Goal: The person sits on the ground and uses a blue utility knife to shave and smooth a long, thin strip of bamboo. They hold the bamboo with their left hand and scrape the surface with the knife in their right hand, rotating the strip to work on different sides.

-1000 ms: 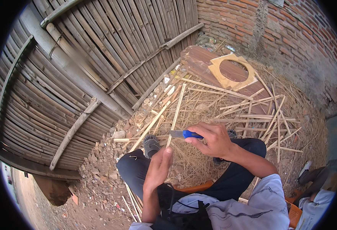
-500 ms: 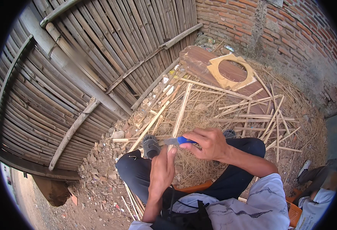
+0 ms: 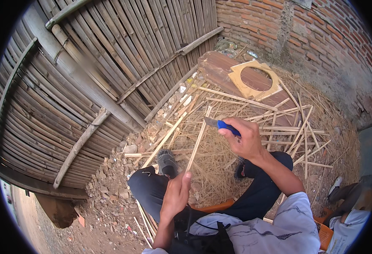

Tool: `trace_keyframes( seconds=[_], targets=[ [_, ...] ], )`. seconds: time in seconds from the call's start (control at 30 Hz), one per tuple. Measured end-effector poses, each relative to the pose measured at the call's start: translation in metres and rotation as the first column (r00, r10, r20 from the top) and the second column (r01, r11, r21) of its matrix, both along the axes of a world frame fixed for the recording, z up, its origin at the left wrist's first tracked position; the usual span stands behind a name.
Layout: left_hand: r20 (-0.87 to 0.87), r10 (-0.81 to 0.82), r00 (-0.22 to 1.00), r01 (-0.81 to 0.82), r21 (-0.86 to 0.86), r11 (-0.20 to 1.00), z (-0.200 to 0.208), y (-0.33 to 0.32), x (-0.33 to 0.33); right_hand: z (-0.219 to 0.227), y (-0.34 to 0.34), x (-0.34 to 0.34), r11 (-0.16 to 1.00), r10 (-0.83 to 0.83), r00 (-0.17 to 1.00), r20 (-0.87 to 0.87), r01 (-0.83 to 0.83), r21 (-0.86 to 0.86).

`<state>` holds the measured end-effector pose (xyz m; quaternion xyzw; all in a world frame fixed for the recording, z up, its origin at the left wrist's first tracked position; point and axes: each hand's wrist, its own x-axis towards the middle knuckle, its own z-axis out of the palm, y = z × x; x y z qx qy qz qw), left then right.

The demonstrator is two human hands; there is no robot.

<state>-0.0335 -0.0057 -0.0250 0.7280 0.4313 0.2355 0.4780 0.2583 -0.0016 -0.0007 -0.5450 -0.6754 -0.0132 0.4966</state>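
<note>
A pale bamboo strip (image 3: 199, 142) slants up and away from my left hand (image 3: 176, 194), whose fingers are wrapped round its near end. My right hand (image 3: 246, 137) grips a knife by its blue handle (image 3: 228, 127). The knife's flat grey blade (image 3: 211, 122) lies against the strip close to its far end. Straw and shavings (image 3: 215, 169) cover the ground below both hands, between my bent legs.
Many loose bamboo strips (image 3: 304, 135) lie on the straw to the right. Beyond them, a cut-out panel with a round hole (image 3: 236, 81) rests on a brown board (image 3: 213, 67). A bamboo wall (image 3: 152, 42) stands left, a brick wall (image 3: 262, 25) behind. Another person's leg (image 3: 342, 194) shows at right.
The knife in my right hand has moved away from me along the strip, from near my left hand to its far end. My left hand has come slightly nearer to me.
</note>
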Motion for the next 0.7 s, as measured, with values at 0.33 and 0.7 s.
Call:
trace_keyframes(
  seconds=[0.33,0.7],
  targets=[
    [0.163,-0.049,0.985,0.068,-0.115,0.991,-0.017,0.017,0.009,-0.022,-0.010,-0.040,0.983,0.185,0.966,0.181,-0.184,-0.020],
    [0.052,0.015,0.999,-0.014,-0.018,1.000,0.002,0.010,0.018,-0.016,-0.004,-0.026,0.998,0.055,0.980,0.190,-0.059,0.018]
  ],
)
